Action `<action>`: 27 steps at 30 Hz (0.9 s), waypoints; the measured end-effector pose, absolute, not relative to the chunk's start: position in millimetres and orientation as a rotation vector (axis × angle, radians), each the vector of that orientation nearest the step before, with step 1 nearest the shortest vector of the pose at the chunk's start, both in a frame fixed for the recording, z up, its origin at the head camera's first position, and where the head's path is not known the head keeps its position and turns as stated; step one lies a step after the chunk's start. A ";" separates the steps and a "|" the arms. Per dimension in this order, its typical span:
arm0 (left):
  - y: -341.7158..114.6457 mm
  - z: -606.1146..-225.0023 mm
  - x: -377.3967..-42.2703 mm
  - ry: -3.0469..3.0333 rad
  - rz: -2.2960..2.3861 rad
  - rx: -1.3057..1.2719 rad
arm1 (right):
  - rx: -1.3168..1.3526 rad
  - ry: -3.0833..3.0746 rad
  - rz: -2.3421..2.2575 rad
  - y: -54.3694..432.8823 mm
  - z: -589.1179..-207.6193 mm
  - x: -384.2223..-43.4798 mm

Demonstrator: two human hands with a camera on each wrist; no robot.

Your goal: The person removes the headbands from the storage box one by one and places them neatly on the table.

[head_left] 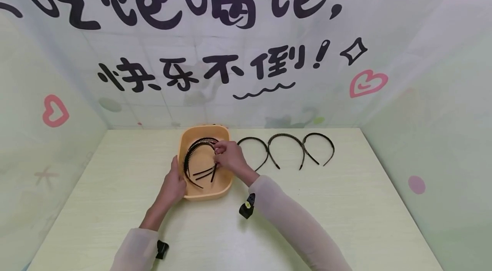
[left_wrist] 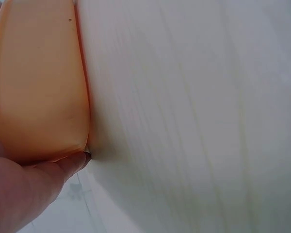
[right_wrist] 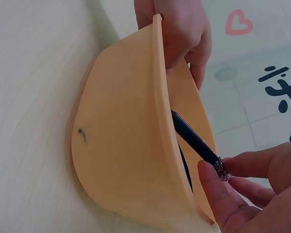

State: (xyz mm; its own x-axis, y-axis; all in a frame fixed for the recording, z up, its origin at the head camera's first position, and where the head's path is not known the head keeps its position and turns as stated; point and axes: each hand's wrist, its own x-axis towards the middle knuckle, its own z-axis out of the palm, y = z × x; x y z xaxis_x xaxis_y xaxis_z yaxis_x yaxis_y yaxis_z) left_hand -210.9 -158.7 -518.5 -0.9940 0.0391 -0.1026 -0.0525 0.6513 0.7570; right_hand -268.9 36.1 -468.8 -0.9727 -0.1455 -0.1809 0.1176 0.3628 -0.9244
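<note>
An orange plastic bin (head_left: 207,196) stands on the table with several black headbands (head_left: 187,160) inside. My left hand (head_left: 174,183) grips the bin's left side; in the left wrist view its thumb (left_wrist: 70,165) lies along the bin's edge. Over the bin's right side, my right hand (head_left: 230,155) pinches one headband. The right wrist view shows this black headband (right_wrist: 196,138) near its glittery section (right_wrist: 222,170), between thumb and fingertips, its lower part reaching into the bin.
Three more headbands lie in a row right of the bin: one partly behind the right forearm (head_left: 251,138), a middle one (head_left: 286,135) and a far right one (head_left: 332,147). Walls with printed lettering border the pale table (head_left: 307,207) at the back and sides.
</note>
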 end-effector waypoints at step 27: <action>-155.8 -516.4 -211.1 2.743 1.249 -0.025 | 0.086 2.035 -1.858 91.7 -471.1 -260.0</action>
State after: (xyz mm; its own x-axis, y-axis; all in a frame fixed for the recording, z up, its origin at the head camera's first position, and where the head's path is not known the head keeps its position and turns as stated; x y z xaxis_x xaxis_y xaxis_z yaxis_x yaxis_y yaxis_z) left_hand -211.1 -155.8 -516.4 -0.9917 0.0379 -0.1230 -0.0678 0.6580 0.7500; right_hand -260.0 91.7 -471.1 -0.9250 -0.2084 -0.3178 0.2975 0.1231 -0.9467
